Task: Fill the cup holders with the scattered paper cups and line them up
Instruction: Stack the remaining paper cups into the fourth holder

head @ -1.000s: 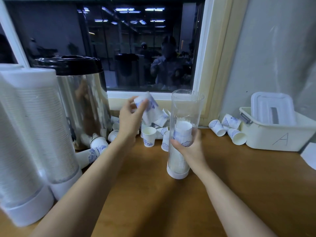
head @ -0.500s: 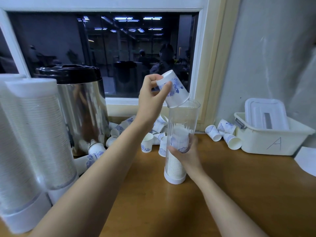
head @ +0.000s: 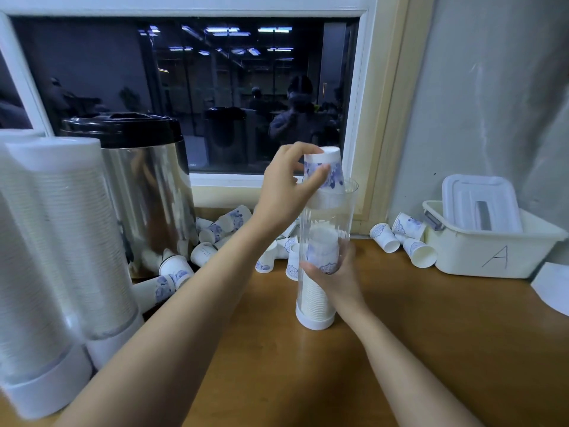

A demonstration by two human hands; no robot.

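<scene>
The room is dim, with a bluish tone. The dark window point(head: 92, 72) reflects ceiling lamps point(head: 221, 30) as bright strips. The steel urn point(head: 151, 195) shows soft glare. The filled holders point(head: 58, 241) at the left edge look blurred and bent by the wide lens

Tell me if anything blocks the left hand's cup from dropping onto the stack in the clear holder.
Nothing visible does. The left hand holds the paper cup upside down, rim in the holder mouth; the tube below is empty down to the stack. The right hand grips the holder outside.
</scene>
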